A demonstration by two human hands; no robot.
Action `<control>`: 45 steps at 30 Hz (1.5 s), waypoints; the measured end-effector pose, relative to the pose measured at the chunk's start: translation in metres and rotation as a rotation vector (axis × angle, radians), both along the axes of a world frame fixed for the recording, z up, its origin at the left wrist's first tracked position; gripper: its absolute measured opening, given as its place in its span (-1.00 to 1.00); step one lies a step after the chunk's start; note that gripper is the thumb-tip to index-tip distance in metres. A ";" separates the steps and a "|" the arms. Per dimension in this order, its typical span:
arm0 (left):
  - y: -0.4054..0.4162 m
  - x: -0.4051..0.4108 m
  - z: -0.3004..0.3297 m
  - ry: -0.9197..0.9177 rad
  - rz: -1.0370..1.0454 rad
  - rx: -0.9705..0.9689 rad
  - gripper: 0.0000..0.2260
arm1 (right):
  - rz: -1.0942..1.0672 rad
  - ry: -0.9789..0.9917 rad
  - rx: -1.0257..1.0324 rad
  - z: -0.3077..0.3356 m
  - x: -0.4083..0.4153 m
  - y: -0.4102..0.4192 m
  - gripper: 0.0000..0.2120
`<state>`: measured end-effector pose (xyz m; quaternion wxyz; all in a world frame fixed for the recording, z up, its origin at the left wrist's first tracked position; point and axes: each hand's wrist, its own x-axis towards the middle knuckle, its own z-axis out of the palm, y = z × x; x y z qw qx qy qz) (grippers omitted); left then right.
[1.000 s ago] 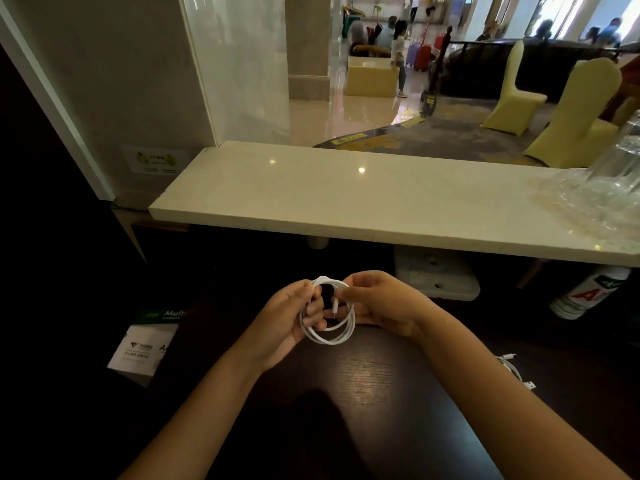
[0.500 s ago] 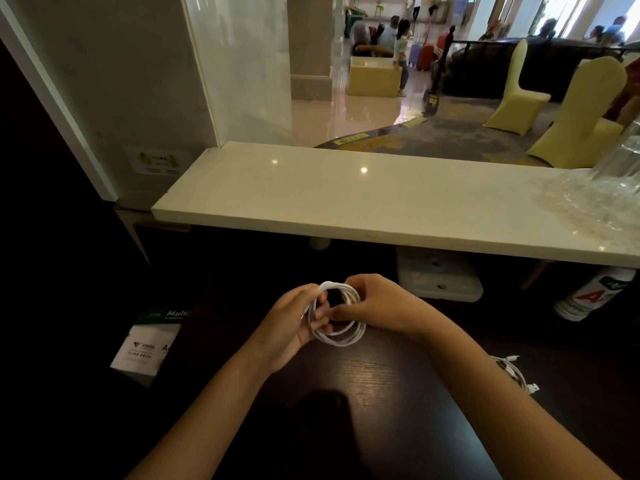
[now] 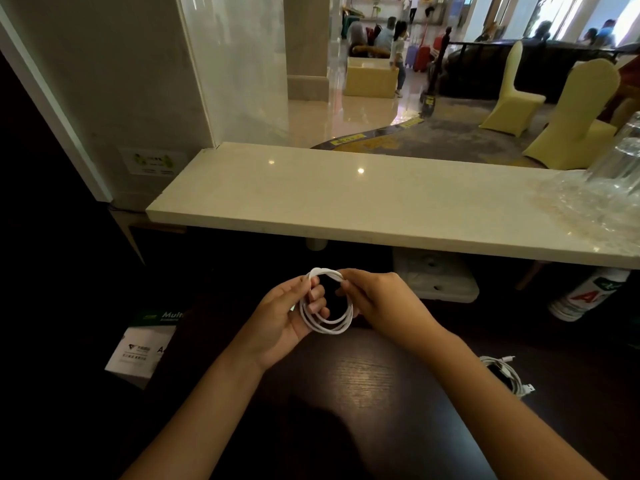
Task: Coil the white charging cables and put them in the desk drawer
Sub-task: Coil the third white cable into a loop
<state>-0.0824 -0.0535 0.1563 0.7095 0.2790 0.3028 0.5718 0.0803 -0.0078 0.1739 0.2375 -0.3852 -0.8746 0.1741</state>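
Held above the dark desk [image 3: 374, 382]: a coiled white cable [image 3: 327, 303], top pinched by left hand [image 3: 282, 317] and right hand [image 3: 381, 299], fingers [image 3: 317, 294] closed on the loops. Right of them, a second cable [image 3: 507, 374] on the desk. Beyond, a marble ledge [image 3: 346, 199].

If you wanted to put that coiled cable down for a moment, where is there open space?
The dark desk is bare just below the coiled cable, between both forearms. The pale counter is free across its left and middle. Its right end is crowded with clear plastic wrap, and a second cable lies on the desk right of the right forearm.
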 end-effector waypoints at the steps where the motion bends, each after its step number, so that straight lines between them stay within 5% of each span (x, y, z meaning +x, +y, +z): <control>1: -0.001 0.000 0.000 -0.010 -0.009 0.004 -0.87 | 0.035 0.077 -0.122 0.001 0.002 0.001 -0.77; 4: -0.001 0.000 0.001 -0.044 -0.047 -0.011 -0.87 | 0.013 0.304 -0.515 0.002 0.004 -0.003 -0.77; 6: 0.000 0.001 0.003 -0.079 -0.061 -0.038 -0.87 | -0.029 0.353 -0.557 0.001 0.001 -0.006 -0.76; 11: 0.003 0.004 0.008 -0.049 -0.027 -0.013 -0.82 | -0.170 0.338 -0.184 -0.006 -0.008 -0.015 -0.50; 17: 0.008 0.009 0.002 0.000 0.102 0.014 -0.69 | -0.362 0.264 0.448 -0.018 -0.020 -0.037 -0.80; 24: 0.009 0.017 0.010 -0.181 0.139 -0.133 -0.57 | -0.267 0.155 0.527 -0.024 -0.031 -0.036 -0.89; 29: 0.009 0.013 0.009 -0.129 0.202 -0.147 -0.74 | -0.178 0.006 0.598 -0.028 -0.022 -0.035 -0.91; 34: 0.008 0.008 0.009 -0.137 0.048 -0.160 -0.74 | -0.116 0.004 0.589 -0.032 -0.017 -0.037 -0.90; 37: 0.008 0.002 0.006 -0.160 0.000 -0.163 -0.80 | -0.155 0.163 0.462 -0.023 -0.009 -0.034 -0.93; 39: 0.007 -0.002 0.006 -0.093 -0.032 -0.164 -0.77 | -0.240 0.210 0.386 -0.010 -0.005 -0.026 -0.78; 42: 0.003 -0.002 0.010 -0.001 -0.144 -0.175 -0.75 | -0.149 -0.092 0.465 0.001 -0.007 -0.015 -0.66; 45: 0.002 0.003 0.016 0.116 -0.231 -0.193 -0.70 | -0.113 -0.313 0.584 0.003 -0.014 -0.013 -0.92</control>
